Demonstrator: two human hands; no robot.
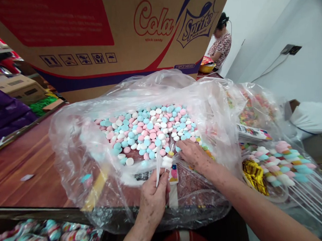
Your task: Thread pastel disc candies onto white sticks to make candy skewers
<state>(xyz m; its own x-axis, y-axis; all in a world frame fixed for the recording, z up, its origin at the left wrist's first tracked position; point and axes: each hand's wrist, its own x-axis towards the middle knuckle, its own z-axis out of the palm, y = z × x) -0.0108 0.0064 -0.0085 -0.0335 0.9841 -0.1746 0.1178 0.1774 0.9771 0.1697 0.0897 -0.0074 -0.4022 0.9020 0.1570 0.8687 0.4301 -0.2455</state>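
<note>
Candies (pixel 142 130) in pink, blue and white lie heaped in a clear plastic bag (pixel 70 139) on the table. The left hand (pixel 154 191) is clamped on white sticks (pixel 158 165), one bearing white candy. The right hand (pixel 193 154) reaches to the heap's near edge, fingertips at a blue candy (pixel 178 148); whether they pinch it, I cannot tell. Candy skewers (pixel 284 164) lie to the right.
</note>
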